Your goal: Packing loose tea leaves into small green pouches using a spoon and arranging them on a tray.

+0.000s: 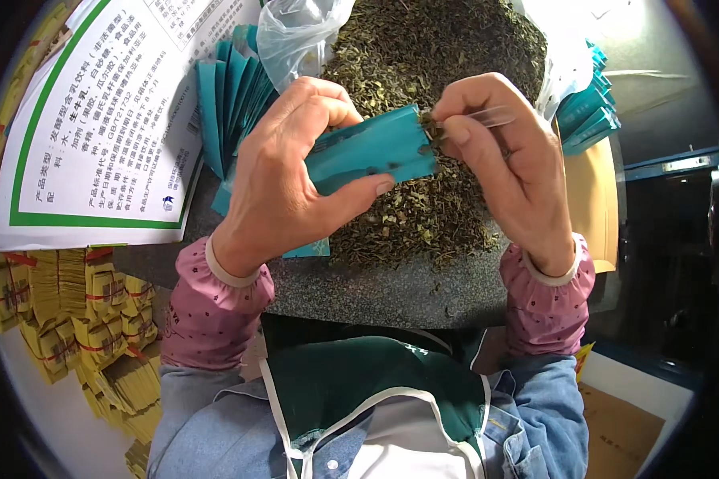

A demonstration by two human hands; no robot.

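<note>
My left hand (275, 179) grips a small teal packet (365, 143) from the side, thumb in front and fingers behind. The packet lies nearly level, its jagged mouth facing right. At that mouth my right hand (509, 155) pinches a clear plastic strip or scoop (492, 116) between thumb and fingers. Bits of dried leaf sit right at the opening; how far in they reach is hidden. Below both hands spreads a heap of dried, tea-like leaves (419, 221), spilling from a clear plastic bag (296, 36). Part of another teal packet (311, 248) shows beneath my left wrist.
Teal packets (230, 99) stand fanned at the left, and more teal packets (587, 117) lie at the right. The speckled grey tabletop (389, 293) ends near my apron. A printed carton (96, 132) and bundled yellow packets (105, 299) occupy the left; tan card (593, 203) lies right.
</note>
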